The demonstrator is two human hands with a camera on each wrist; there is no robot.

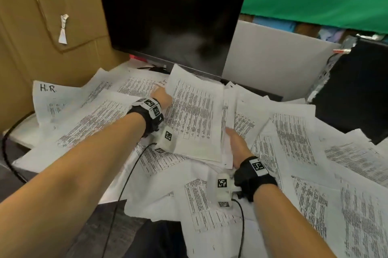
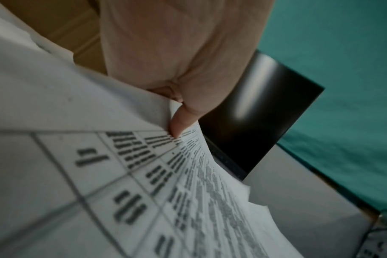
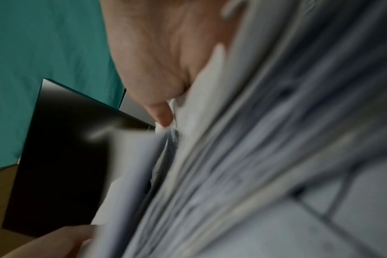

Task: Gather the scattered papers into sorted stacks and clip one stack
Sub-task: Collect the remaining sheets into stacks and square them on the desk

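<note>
The left thumb (image 2: 177, 122) presses on the printed top sheet of a stack (image 1: 195, 115), with the other fingers hidden beneath, so the left hand (image 1: 162, 97) pinches the stack at its far-left edge. The right thumb (image 3: 161, 113) lies along the stack's layered edge and the right hand (image 1: 237, 146) grips the near-right corner, fingers out of sight below the sheets. Between the two hands the stack is lifted off the desk, tilted up at its far end towards the monitor (image 1: 172, 22). Both forearms reach forward from the lower edge of the head view, the left stretched further, each wrist wearing a black strap with a marked white camera block. Loose papers (image 1: 315, 152) cover the desk all around the stack; one at the far left bears the handwritten letters "H.R" (image 1: 47, 88). Cardboard (image 1: 42, 27) stands left of the monitor.
</note>
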